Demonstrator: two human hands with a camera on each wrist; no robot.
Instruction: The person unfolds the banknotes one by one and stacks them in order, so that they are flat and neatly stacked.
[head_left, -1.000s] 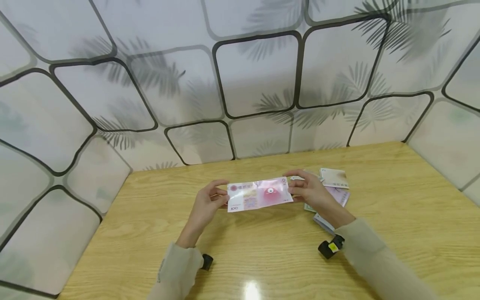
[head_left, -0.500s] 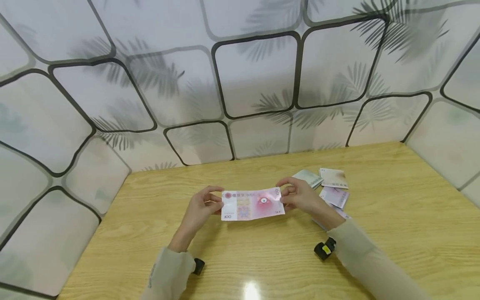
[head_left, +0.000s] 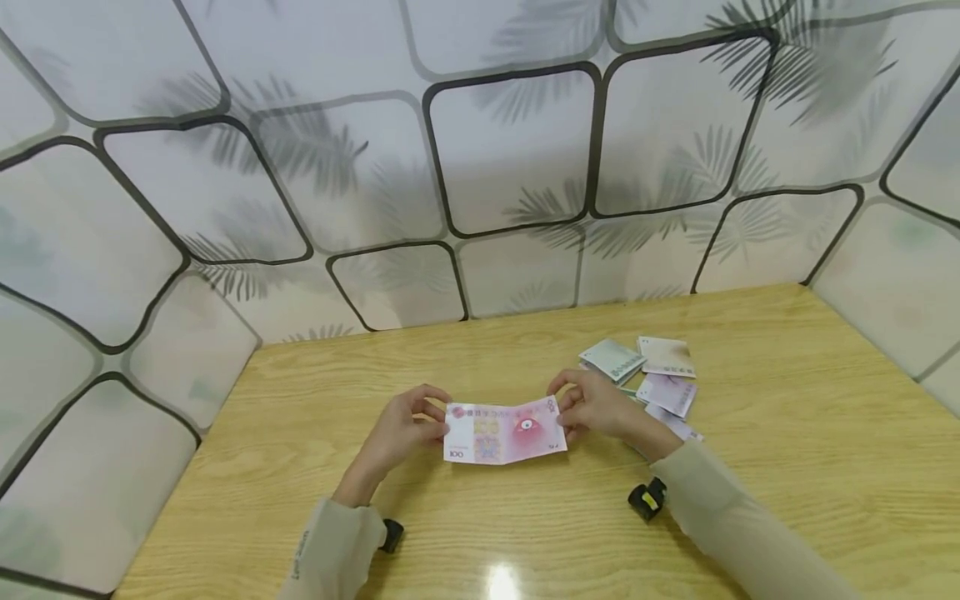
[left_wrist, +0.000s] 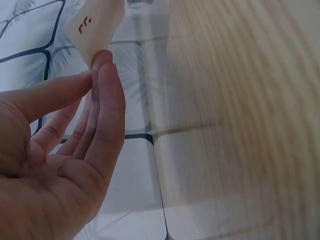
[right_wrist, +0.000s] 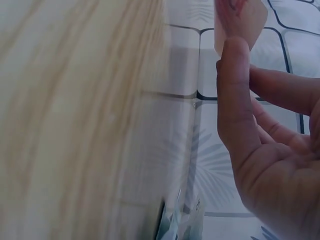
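Note:
A pink banknote [head_left: 504,431] marked 100, with a red eye-like figure on its right half, stretches between both hands above the table. It bends slightly along a crease down its middle. My left hand [head_left: 405,429] pinches its left end between thumb and fingers; the left wrist view shows that corner of the banknote [left_wrist: 100,27] at the fingertips. At the other end, my right hand [head_left: 596,406] pinches the right edge, and the right wrist view has the thumb and index finger on the banknote [right_wrist: 240,22] there.
Behind and right of my right hand lie a greenish folded banknote stack [head_left: 613,360], a beige one [head_left: 667,357] and a purple one [head_left: 667,394]. Another purplish banknote [head_left: 672,422] is partly hidden by the right forearm. A patterned wall [head_left: 517,275] borders the wooden table [head_left: 300,433] at the back.
Both hands have brought the pink banknote lower and nearer, and slightly left. The stacks that the right hand covered now show more. The banknote's middle crease has become more visible.

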